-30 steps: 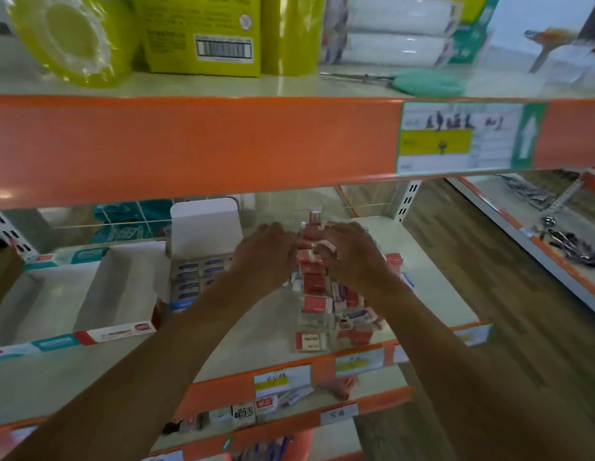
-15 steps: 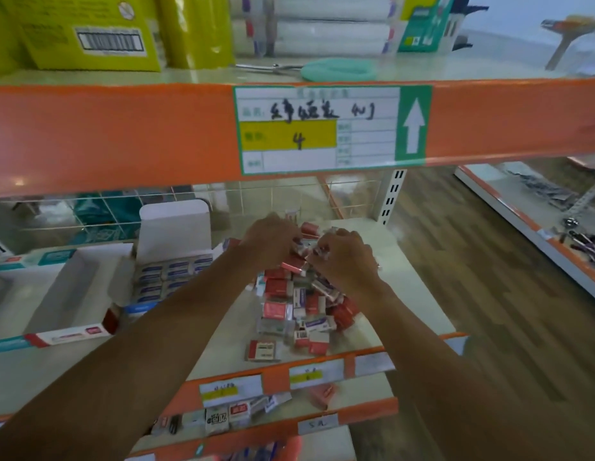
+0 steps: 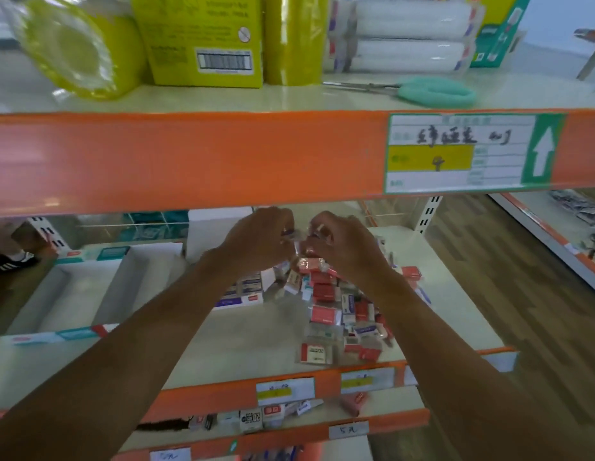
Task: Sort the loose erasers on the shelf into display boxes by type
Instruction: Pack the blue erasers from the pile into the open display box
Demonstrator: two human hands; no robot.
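Just below the orange shelf edge [image 3: 189, 161] whose label [image 3: 455, 153] bears a handwritten "4", the left hand [image 3: 259, 241] and right hand [image 3: 344, 249] meet knuckles-up, fingers curled, pinching wrapped erasers [image 3: 300, 253] between them; their long axis cannot be told. Beneath the grip lies the loose pile [image 3: 326, 291], axes mixed; left of it, the display box [image 3: 242, 292].

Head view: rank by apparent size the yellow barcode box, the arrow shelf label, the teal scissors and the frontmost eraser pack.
Arrow shelf label and yellow barcode box: alike, and the frame crops the box, so unranked.
Then teal scissors.
Smallest: frontmost eraser pack.
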